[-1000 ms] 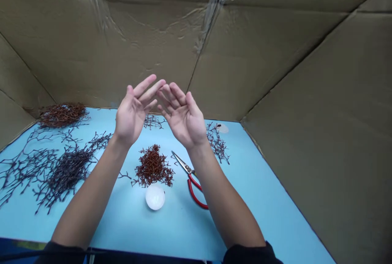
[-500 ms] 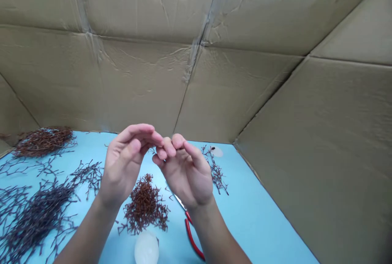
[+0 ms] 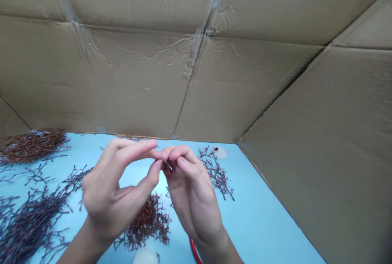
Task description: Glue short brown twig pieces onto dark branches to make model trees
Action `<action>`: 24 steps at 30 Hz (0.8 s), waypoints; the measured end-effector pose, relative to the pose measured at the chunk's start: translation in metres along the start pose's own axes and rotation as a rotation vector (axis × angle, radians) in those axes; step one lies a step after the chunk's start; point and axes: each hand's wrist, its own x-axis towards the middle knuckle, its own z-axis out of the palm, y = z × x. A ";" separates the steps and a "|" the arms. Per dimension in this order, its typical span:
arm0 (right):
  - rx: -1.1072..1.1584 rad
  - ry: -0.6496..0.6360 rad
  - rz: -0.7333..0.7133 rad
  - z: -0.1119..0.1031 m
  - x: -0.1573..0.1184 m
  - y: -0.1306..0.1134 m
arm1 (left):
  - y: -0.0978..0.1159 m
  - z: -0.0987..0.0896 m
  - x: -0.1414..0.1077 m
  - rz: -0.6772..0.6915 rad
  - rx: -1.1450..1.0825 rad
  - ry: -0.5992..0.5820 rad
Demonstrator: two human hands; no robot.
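My left hand [image 3: 119,186] is raised over the blue surface, thumb and fingertips brought together in a pinch beside the other hand's fingertips. My right hand [image 3: 192,190] has its fingers curled and pressed to the thumb, palm partly facing me. Whatever small thing lies between the fingertips is too hidden to name. Below and between the wrists sits a pile of short reddish-brown twig pieces [image 3: 148,223]. A whitish rounded object [image 3: 146,256] shows at the bottom edge, and a red handle [image 3: 195,251] appears beside my right wrist.
Dark branching twigs [image 3: 33,219] spread over the left of the blue surface [image 3: 260,215]. A reddish-brown twig bundle [image 3: 33,145] lies at the back left. More twigs [image 3: 217,172] and a pale disc [image 3: 221,152] with a dark speck lie right of my hands. Cardboard walls [image 3: 137,80] enclose the surface.
My left hand has turned, and its thumb has come up to the fingertips. My right hand has shifted slightly right and down. The view has moved a little, and less of the red handle shows.
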 end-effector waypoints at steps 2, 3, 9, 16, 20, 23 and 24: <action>-0.143 0.003 -0.088 -0.001 -0.003 0.001 | 0.002 -0.005 0.000 0.024 0.086 0.034; -0.214 0.007 -0.131 -0.001 -0.005 0.002 | 0.003 -0.006 0.000 0.020 0.102 0.044; -0.364 0.025 -0.224 0.000 -0.012 0.001 | 0.016 0.000 0.002 -0.115 -0.118 0.116; -0.033 0.041 0.039 0.006 -0.008 -0.007 | 0.016 0.006 0.003 -0.199 -0.188 0.107; 0.110 0.035 0.139 0.008 -0.008 -0.008 | 0.019 0.010 0.007 -0.352 -0.386 0.045; 0.208 0.010 0.211 0.008 -0.008 -0.008 | 0.018 0.012 0.007 -0.462 -0.547 0.014; 0.233 0.004 0.232 0.008 -0.009 -0.008 | 0.017 0.012 0.007 -0.494 -0.606 -0.001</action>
